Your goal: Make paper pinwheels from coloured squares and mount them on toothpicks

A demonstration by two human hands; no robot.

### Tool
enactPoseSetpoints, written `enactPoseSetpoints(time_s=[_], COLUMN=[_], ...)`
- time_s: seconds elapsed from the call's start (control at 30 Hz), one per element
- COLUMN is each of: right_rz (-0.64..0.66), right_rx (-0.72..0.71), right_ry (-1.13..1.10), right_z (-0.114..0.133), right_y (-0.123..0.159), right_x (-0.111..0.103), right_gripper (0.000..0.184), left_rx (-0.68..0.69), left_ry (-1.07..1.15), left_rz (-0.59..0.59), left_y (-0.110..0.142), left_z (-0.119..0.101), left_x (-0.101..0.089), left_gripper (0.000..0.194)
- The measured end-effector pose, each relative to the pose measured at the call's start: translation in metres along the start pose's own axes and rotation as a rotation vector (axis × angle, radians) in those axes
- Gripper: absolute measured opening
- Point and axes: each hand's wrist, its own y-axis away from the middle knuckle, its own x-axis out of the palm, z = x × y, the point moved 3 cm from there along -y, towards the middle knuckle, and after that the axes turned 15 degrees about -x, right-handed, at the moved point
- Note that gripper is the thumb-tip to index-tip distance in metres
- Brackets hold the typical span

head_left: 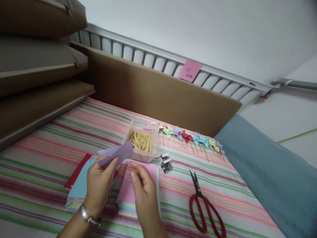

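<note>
My left hand (99,183), with a silver bracelet at the wrist, is closed on a folded piece of purple paper (118,152). My right hand (143,185) hovers over a stack of pink-topped paper squares (126,188), thumb and fingertips drawn together. Whether something small is between them cannot be made out. Under and left of my left hand lies a stack of coloured paper (79,185), blue and red near its top. Beyond both hands stands a clear plastic box (155,140) of thin wooden sticks (140,141).
Red-handled scissors (199,195) lie on the right. A small bag of dark metal pieces (165,163) sits beside the box. Finished paper pinwheels (187,135) line the back edge. A cardboard panel (148,86) stands behind; brown packages (44,62) are piled left.
</note>
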Motion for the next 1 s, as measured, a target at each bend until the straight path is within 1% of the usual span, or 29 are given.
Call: enactPoseSetpoints(time_s=[0.1, 0.17, 0.2, 0.23, 0.3, 0.4, 0.53, 0.6, 0.63, 0.7, 0.8, 0.87, 0.93, 0.97, 1.0], right_rz=[0.062, 0.071, 0.067, 0.061, 0.041, 0.019, -0.017, -0.051, -0.071, -0.129, -0.215, -0.241, -0.241, -0.223, -0.191], right_rx=[-0.019, -0.013, -0.012, -0.013, -0.014, -0.027, -0.082, -0.085, -0.077, -0.056, -0.041, -0.048, -0.079, -0.125, -0.201], right_ry=[0.038, 0.051, 0.059, 0.064, 0.065, 0.023, -0.01, -0.007, -0.01, -0.012, 0.048, 0.105, 0.181, 0.235, 0.297], right_z=[0.002, 0.0, -0.002, -0.003, -0.006, -0.007, -0.007, -0.009, -0.011, -0.016, -0.022, -0.023, -0.021, -0.019, -0.015], right_y=[0.007, 0.009, 0.009, 0.008, 0.006, 0.001, -0.003, -0.004, -0.004, -0.006, -0.009, -0.013, -0.016, -0.018, -0.02], right_x=[0.009, 0.011, 0.01, 0.009, 0.006, 0.0, -0.004, -0.004, -0.005, -0.008, -0.018, -0.026, -0.034, -0.038, -0.041], right_gripper=[0.033, 0.037, 0.037, 0.038, 0.038, 0.04, 0.053, 0.058, 0.056, 0.045, 0.026, 0.02, 0.018, 0.017, 0.015], left_rx=[-0.048, -0.091, -0.092, -0.072, 0.014, 0.137, 0.261, 0.316, 0.33, 0.327, 0.278, 0.186, -0.002, -0.122, -0.253], left_ry=[-0.006, -0.025, -0.04, -0.058, -0.1, -0.196, -0.366, -0.445, -0.472, -0.496, -0.454, -0.342, -0.132, 0.008, 0.158], left_rz=[0.063, 0.117, 0.144, 0.174, 0.233, 0.305, 0.39, 0.417, 0.427, 0.447, 0.488, 0.546, 0.626, 0.659, 0.691], left_y=[0.004, 0.007, 0.008, 0.01, 0.013, 0.018, 0.026, 0.031, 0.033, 0.037, 0.041, 0.042, 0.039, 0.037, 0.035], left_z=[0.009, 0.016, 0.018, 0.019, 0.02, 0.023, 0.03, 0.034, 0.035, 0.036, 0.035, 0.032, 0.029, 0.028, 0.026], left_x=[0.006, 0.011, 0.013, 0.015, 0.021, 0.028, 0.034, 0.035, 0.035, 0.035, 0.036, 0.037, 0.039, 0.039, 0.038], left_gripper=[0.019, 0.022, 0.023, 0.023, 0.026, 0.034, 0.051, 0.056, 0.058, 0.06, 0.06, 0.056, 0.049, 0.044, 0.038])
